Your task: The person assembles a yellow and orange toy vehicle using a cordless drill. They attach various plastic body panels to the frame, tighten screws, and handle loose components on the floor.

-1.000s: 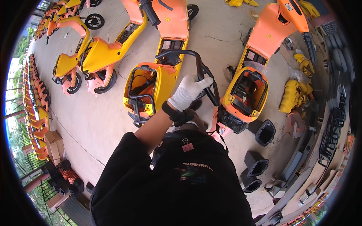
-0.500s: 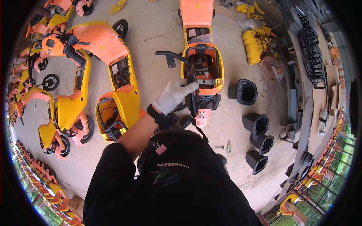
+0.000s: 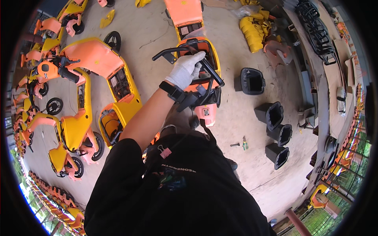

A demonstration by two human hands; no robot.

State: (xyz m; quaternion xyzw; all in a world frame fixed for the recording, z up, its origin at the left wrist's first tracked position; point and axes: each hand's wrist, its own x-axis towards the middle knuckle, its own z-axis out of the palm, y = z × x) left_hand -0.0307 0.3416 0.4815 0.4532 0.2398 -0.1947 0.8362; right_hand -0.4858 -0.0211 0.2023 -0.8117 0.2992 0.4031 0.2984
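Note:
My left hand (image 3: 186, 70), in a white glove, is closed around a black tubular rack (image 3: 213, 74) with a flat bracket at one end. The rack lies tilted over the open seat compartment of a yellow and orange scooter (image 3: 184, 11), hiding part of its inside. Below the rack, the scooter's pinkish tail section (image 3: 206, 113) points toward me. My right hand does not show.
Several black bins (image 3: 252, 81) stand on the floor to the right, near green-handled pliers (image 3: 245, 143) and a small dark tool (image 3: 235, 145). More scooters (image 3: 92, 55) fill the left side. Black tubular racks (image 3: 315, 31) are piled on a bench at far right.
My left hand has lifted and swung the rack, which was nearly edge-on before and now slants across the compartment. The view has shifted as well.

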